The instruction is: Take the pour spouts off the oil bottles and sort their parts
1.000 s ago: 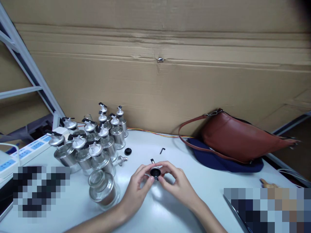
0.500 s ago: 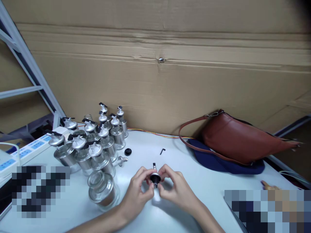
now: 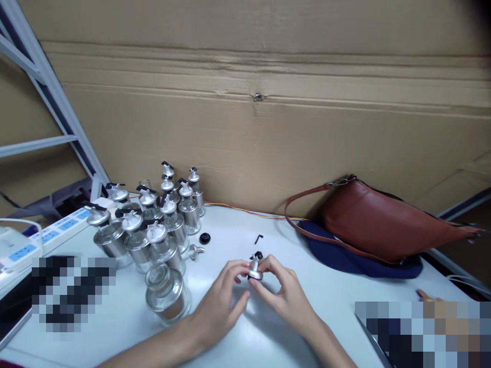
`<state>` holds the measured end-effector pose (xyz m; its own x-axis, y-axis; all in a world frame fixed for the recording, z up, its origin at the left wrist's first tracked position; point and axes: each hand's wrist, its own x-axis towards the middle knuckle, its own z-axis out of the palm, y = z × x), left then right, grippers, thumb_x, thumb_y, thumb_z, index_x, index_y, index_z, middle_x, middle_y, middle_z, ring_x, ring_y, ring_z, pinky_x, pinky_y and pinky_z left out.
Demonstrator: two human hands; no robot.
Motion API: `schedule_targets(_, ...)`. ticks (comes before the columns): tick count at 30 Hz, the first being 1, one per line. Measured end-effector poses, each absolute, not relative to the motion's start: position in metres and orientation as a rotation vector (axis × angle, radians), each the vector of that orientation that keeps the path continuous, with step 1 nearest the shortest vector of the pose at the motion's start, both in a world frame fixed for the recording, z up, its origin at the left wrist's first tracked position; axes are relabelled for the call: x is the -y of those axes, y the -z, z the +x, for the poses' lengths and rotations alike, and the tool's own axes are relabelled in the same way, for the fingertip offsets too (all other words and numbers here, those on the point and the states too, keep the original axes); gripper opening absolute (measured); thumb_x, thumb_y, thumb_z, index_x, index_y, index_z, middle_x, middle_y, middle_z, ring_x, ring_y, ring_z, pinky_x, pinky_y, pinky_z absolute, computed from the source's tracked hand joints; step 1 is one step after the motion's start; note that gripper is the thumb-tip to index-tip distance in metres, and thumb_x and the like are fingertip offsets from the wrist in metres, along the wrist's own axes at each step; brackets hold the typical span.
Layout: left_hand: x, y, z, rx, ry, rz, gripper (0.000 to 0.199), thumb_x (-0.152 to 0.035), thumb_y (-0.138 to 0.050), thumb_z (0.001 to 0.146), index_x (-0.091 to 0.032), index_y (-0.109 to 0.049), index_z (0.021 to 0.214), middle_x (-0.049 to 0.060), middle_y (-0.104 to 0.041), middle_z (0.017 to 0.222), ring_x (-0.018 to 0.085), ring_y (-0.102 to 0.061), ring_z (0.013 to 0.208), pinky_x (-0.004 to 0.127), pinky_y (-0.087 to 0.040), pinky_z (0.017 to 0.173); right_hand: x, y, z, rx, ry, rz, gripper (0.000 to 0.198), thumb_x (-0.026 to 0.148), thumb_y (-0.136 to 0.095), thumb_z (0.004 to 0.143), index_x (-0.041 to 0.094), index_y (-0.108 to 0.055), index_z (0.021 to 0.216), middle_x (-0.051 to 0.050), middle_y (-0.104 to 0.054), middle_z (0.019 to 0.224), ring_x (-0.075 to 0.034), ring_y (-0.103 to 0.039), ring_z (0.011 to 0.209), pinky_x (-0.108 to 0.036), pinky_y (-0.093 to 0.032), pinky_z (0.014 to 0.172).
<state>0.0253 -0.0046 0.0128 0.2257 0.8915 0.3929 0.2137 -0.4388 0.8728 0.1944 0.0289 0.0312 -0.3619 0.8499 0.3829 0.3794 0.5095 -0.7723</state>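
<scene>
- The pour spout was a small silver piece, its flared round base turned down with a dark rim beneath, its neck rising to a black flip-top
- It sat in the air between the two hands, above the white table, the neck pointing up and away
- A bent black lever lay beyond it, with a black stopper and a second spout off to its left
- The open glass bottle stood upright beside the left forearm, leaving little room on that side; spouted bottles crowded behind it
- Tabletop stretched from the right hand to the navy cap and brown bag, while a cardboard wall rose along the far edge
- The right hand pinched the spout's right side between thumb and forefinger
- The left hand was loosely spread, thumb well away, forefinger reaching the spout's left side; whether it touched, I could not tell
- Both forearms slanted inward from the near edge
</scene>
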Motion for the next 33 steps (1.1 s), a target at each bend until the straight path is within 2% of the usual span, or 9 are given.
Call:
schedule_targets(3, 0.027, -0.016, 0.019, -1.04, -1.294, 2.267, 0.049, -0.008, -0.052, 0.082, -0.025, -0.05, 0.128, 0.012, -0.057, 0.125, 0.025, -0.054, 0.116, 0.036, -0.047, 0.095, -0.029, -0.031, 0.197, 1.972, -0.693, -0.965, 0.012, 0.024, -0.05, 0.088, 0.019, -0.056, 0.097, -0.007, -0.066, 0.091, -0.016, -0.063, 0.081, -0.027, -0.05, 0.074)
schedule_targets(6, 0.051, -0.021, 0.003, -1.035, -1.795, 2.518, 0.048, -0.011, -0.063, 0.077, -0.035, -0.055, 0.118, 0.003, -0.066, 0.101, 0.021, -0.061, 0.094, 0.033, -0.05, 0.089, -0.03, -0.033, 0.198, 2.028, -0.688, -0.942, 0.021, 0.024, -0.046, 0.092, 0.02, -0.061, 0.107, -0.009, -0.068, 0.104, -0.018, -0.063, 0.093, -0.029, -0.049, 0.083)
schedule_targets(9, 0.058, -0.035, -0.02, -1.377, -2.437, 2.11, 0.052, -0.006, -0.068, 0.065, -0.034, -0.056, 0.107, -0.002, -0.058, 0.1, 0.019, -0.059, 0.091, 0.038, -0.052, 0.088, -0.029, -0.042, 0.192, 2.048, -0.669, -0.895, 0.023, 0.026, -0.046, 0.093, 0.022, -0.064, 0.108, -0.008, -0.069, 0.104, -0.019, -0.062, 0.096, -0.031, -0.049, 0.084)
schedule_targets(11, 0.053, -0.047, -0.031, -1.45, -2.492, 1.766, 0.056, -0.006, -0.069, 0.064, -0.028, -0.051, 0.112, 0.002, -0.053, 0.111, 0.022, -0.057, 0.103, 0.043, -0.048, 0.094, -0.025, -0.051, 0.186, 2.042, -0.649, -0.871, 0.026, 0.028, -0.046, 0.094, 0.023, -0.063, 0.112, -0.008, -0.069, 0.1, -0.019, -0.062, 0.091, -0.032, -0.05, 0.081)
schedule_targets(16, 0.043, -0.061, -0.034, -1.438, -1.915, 1.62, 0.052, -0.013, -0.063, 0.077, -0.025, -0.041, 0.122, 0.009, -0.047, 0.128, 0.02, -0.059, 0.107, 0.034, -0.05, 0.092, -0.003, -0.078, 0.171, 1.978, -0.665, -0.878, 0.026, 0.03, -0.045, 0.094, 0.024, -0.064, 0.111, -0.007, -0.068, 0.094, -0.017, -0.06, 0.08, -0.03, -0.051, 0.073)
schedule_targets(19, 0.046, -0.06, -0.023, -1.289, -1.729, 1.513, 0.043, -0.016, -0.056, 0.084, -0.028, -0.038, 0.121, 0.005, -0.059, 0.115, 0.016, -0.063, 0.101, 0.029, -0.051, 0.089, 0.013, -0.09, 0.167, 1.927, -0.688, -0.855, 0.027, 0.028, -0.045, 0.094, 0.025, -0.061, 0.115, -0.008, -0.067, 0.098, -0.018, -0.06, 0.084, -0.03, -0.051, 0.073)
schedule_targets(22, 0.05, -0.058, -0.009, -1.104, -1.55, 1.415, 0.049, -0.017, -0.06, 0.083, -0.032, -0.035, 0.123, 0.001, -0.065, 0.106, 0.014, -0.063, 0.103, 0.026, -0.051, 0.091, 0.022, -0.095, 0.166, 1.912, -0.625, -0.814, 0.031, 0.023, -0.044, 0.094, 0.027, -0.056, 0.123, -0.008, -0.064, 0.104, -0.018, -0.061, 0.09, -0.027, -0.052, 0.076)
schedule_targets(27, 0.056, -0.055, 0.01, -0.94, -1.319, 1.389, 0.061, -0.016, -0.068, 0.077, -0.036, -0.041, 0.128, 0.001, -0.063, 0.119, 0.016, -0.061, 0.109, 0.026, -0.048, 0.095, 0.028, -0.098, 0.175, 2.064, -0.488, -0.67, 0.043, 0.009, -0.042, 0.091, 0.032, -0.054, 0.126, -0.007, -0.06, 0.105, -0.016, -0.061, 0.094, -0.025, -0.052, 0.078)
schedule_targets(33, 0.058, -0.057, 0.012, -0.818, -1.3, 1.463, 0.048, -0.014, -0.068, 0.078, -0.036, -0.055, 0.119, -0.001, -0.064, 0.12, 0.017, -0.061, 0.11, 0.026, -0.048, 0.096, 0.04, -0.1, 0.188, 2.171, -0.387, -0.655, 0.049, 0.007, -0.046, 0.088, 0.035, -0.051, 0.128, -0.007, -0.063, 0.104, -0.018, -0.061, 0.095, -0.027, -0.054, 0.077)
